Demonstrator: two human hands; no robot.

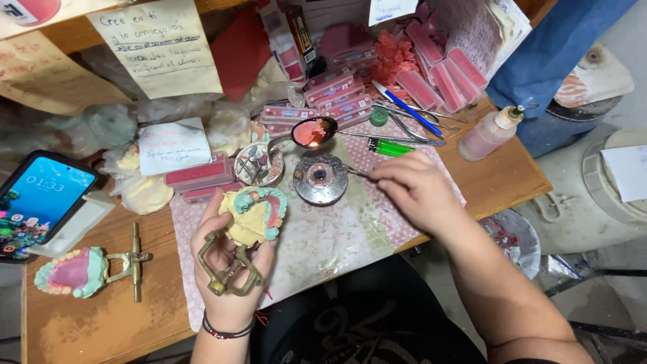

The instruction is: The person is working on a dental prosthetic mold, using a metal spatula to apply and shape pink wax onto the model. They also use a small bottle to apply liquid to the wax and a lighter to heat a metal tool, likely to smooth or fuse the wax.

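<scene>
My left hand (226, 269) holds a brass dental articulator (228, 266) carrying a yellow plaster model with pink wax and teeth (259, 212), tilted up over the patterned mat. My right hand (414, 189) pinches a thin metal wax tool (356, 172), its tip pointing left toward a small round metal burner (321, 178). Just behind the burner a spoon (313, 131) holds molten pink wax.
A second articulator half with a pink wax denture (73, 271) lies at left on the wooden bench (101, 323). A lit phone (37, 202), paper notes, pink tooth boxes (337, 94), metal instruments, a green lighter (389, 147) and a squeeze bottle (488, 133) crowd the back.
</scene>
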